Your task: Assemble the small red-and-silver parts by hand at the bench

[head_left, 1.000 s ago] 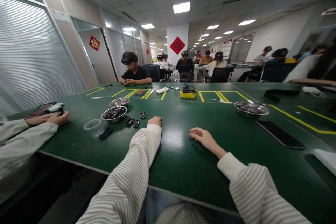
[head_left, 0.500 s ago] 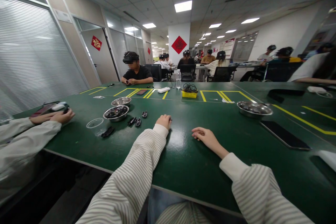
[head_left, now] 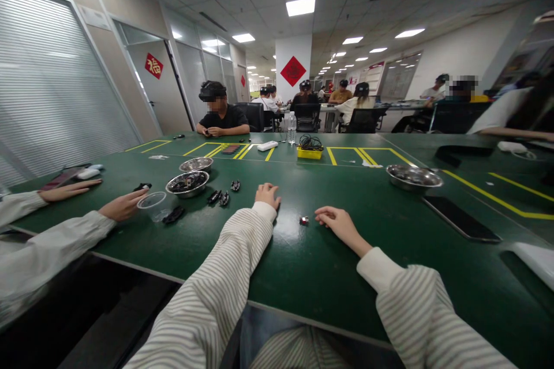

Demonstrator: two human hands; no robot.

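Component (head_left: 303, 221) lies ungripped, just beside the loosely curled right hand (head_left: 338, 225).

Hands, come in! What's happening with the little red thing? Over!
Left hand, grip hidden; right hand open, beside small red-and-silver part, not touching. Part lying on green table. Black pieces left of left hand, not between hands and part.

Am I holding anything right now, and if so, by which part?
No hold shows: the right hand looks free; the underside of the left hand is hidden. The small red-and-silver part lies on the table between them.
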